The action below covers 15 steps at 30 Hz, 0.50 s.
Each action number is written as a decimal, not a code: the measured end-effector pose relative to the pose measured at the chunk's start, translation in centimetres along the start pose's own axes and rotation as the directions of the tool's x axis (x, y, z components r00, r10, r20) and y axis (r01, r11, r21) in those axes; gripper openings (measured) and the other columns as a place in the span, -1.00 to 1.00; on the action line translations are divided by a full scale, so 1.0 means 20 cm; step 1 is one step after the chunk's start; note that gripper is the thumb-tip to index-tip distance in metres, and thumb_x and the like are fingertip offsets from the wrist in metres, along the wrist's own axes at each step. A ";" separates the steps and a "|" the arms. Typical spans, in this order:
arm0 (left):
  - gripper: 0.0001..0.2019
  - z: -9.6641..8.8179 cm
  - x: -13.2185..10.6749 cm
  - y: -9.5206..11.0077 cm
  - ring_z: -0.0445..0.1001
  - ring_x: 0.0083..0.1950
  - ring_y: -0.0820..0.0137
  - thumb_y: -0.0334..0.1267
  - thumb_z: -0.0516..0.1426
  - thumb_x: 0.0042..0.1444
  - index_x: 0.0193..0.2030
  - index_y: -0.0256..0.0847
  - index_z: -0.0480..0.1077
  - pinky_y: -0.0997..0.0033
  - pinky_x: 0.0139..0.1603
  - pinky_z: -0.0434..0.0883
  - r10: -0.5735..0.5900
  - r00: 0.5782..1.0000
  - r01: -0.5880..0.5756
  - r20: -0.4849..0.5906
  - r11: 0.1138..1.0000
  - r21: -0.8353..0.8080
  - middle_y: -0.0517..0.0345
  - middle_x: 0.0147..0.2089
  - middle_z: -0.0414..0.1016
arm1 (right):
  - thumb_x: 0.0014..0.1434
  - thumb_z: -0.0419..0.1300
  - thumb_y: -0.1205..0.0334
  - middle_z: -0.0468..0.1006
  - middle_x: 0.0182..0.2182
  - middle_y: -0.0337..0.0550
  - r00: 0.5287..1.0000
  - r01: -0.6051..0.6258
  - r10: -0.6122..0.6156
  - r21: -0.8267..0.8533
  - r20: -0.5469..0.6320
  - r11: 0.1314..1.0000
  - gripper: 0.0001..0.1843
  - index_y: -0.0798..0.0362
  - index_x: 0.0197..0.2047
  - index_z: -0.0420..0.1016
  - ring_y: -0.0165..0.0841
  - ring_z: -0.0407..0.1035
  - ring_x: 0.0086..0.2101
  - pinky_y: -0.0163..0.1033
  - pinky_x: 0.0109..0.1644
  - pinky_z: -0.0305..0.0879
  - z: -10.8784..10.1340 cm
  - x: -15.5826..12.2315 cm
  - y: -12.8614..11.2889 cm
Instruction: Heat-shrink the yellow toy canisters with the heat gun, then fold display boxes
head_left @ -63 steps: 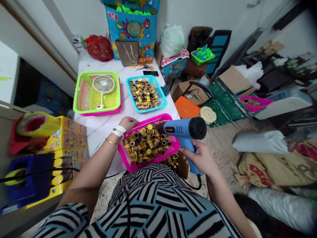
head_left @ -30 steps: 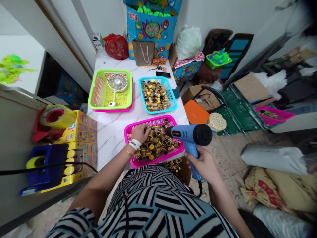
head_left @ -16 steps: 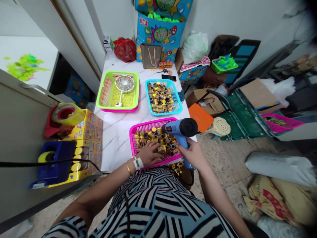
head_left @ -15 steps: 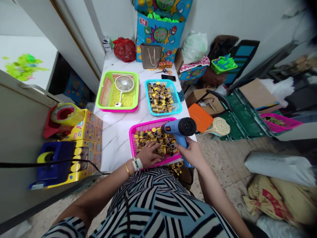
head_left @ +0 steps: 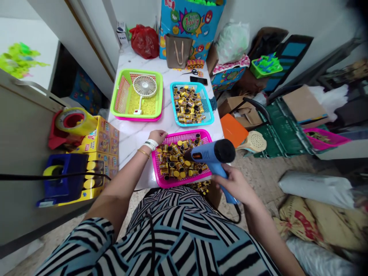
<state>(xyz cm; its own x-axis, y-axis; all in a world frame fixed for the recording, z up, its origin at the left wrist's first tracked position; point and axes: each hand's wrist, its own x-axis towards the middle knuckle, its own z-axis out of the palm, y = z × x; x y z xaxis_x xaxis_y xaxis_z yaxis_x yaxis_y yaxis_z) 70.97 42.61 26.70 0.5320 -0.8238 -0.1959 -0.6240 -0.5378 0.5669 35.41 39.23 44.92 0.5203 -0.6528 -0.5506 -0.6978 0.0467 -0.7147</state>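
My right hand (head_left: 233, 184) grips the handle of a blue heat gun (head_left: 214, 155), whose nozzle points left over a pink basket (head_left: 184, 135) full of several small yellow-and-black rolls (head_left: 176, 163). My left hand (head_left: 157, 136) rests at the basket's far left corner, fingers curled over its rim. The basket sits at the near edge of a white marble table (head_left: 135, 134).
A blue basket (head_left: 191, 103) of the same rolls and a green basket (head_left: 137, 94) holding a small white fan stand farther back. Yellow boxes (head_left: 97, 153), a tape roll and a blue dispenser (head_left: 61, 184) sit left. Cardboard boxes, bags and crates crowd the floor at right.
My left hand has left the rolls at the basket's near side and gone to its far left corner. The heat gun has drawn back slightly toward me.
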 end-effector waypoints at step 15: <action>-0.49 -0.13 -0.06 0.23 0.28 -0.52 0.37 0.08 0.04 0.17 -0.62 -0.25 0.46 0.38 -0.43 0.12 -0.056 0.989 0.056 0.138 0.998 0.005 0.12 -0.70 0.26 | 0.05 0.23 -0.05 0.39 -0.68 -0.26 0.943 -0.082 0.000 -0.233 -0.333 0.969 -0.69 0.05 -0.38 0.46 -0.37 0.24 -0.65 -0.30 -0.57 0.09 0.04 -0.28 0.16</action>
<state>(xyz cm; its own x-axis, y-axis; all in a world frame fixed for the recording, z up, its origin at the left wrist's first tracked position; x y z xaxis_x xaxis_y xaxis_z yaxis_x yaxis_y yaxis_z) 68.99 41.59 31.70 0.4819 -0.8091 -0.3363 -0.5959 -0.5840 0.5512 30.72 43.57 45.34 0.3267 -0.8672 -0.3757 -0.8336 -0.0771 -0.5470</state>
